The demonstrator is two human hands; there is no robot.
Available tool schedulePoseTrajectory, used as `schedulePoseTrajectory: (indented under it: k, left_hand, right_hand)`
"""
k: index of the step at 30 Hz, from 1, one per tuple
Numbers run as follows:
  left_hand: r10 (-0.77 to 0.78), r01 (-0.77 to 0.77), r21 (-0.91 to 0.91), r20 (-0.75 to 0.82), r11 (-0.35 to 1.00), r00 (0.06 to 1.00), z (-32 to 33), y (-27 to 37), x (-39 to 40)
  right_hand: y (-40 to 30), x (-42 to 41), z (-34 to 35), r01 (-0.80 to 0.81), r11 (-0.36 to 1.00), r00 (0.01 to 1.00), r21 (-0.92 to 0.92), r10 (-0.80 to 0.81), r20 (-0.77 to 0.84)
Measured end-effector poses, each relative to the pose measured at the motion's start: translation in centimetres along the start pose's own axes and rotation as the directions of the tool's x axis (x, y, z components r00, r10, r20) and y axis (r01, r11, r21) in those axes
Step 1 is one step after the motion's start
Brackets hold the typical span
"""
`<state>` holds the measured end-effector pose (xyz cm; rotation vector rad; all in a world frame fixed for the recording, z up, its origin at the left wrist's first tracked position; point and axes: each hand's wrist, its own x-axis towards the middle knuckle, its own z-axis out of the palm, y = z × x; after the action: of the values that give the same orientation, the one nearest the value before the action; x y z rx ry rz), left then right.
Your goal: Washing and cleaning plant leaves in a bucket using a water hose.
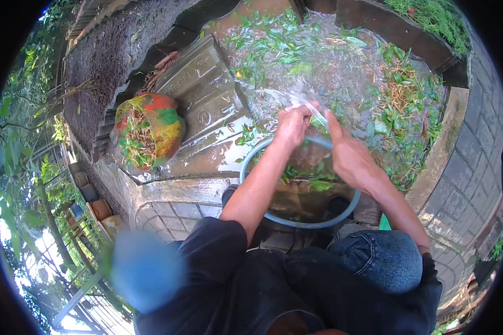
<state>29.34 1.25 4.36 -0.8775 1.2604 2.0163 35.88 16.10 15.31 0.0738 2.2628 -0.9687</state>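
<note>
My left hand (294, 124) is curled above the far rim of a round, pale blue tub (356, 201). My right hand (352, 159) is at the tub's right side, fingers pointing away from me. A blurred, clear, shiny streak (297, 94) runs between and beyond my fingertips; whether it is splashing water or clear plastic film cannot be told. Both hands look wet, and their fingertips are partly hidden. Loose green leaves (318, 184) lie in the tub's brownish water. Past my hands, a wet bed of ground (339, 79) is strewn with cut leaves.
A yellow, green and red bag (167, 130) of plant scraps stands at the left. Beside it lies a wet corrugated sheet (205, 90) with raised lettering. Brown stems and leaves (402, 96) are heaped at the right, along a concrete curb (440, 146). Paving (465, 150) runs outside.
</note>
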Motion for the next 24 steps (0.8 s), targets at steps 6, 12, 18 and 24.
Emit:
schedulePoseTrajectory:
  k: [6, 12, 18, 24]
  left_hand:
    - [-0.113, 0.199, -0.201, 0.372, 0.959, 0.921, -2.0, -0.5, 3.1]
    - [-0.156, 0.233, -0.231, 0.310, 0.945, 0.938, -2.7, -1.0, 3.1]
    - [-0.120, 0.349, -0.298, 0.583, 0.888, 0.803, -3.7, 0.3, 2.5]
    - [-0.081, 0.154, -0.123, 0.460, 0.980, 0.884, -3.8, 4.0, -1.3]
  right_hand:
    - [0.7, -0.3, 2.9, -0.021, 1.000, 1.000, 0.017, 0.021, 0.017]
    - [2.2, -1.8, 3.7, 0.085, 0.933, 0.996, 0.350, -0.086, -0.010]
    - [2.3, -1.9, 4.3, -0.002, 0.997, 0.990, 0.083, 0.014, -0.143]
    - [-0.2, -1.6, 1.8, -0.042, 0.999, 0.995, -0.010, 0.041, -0.090]
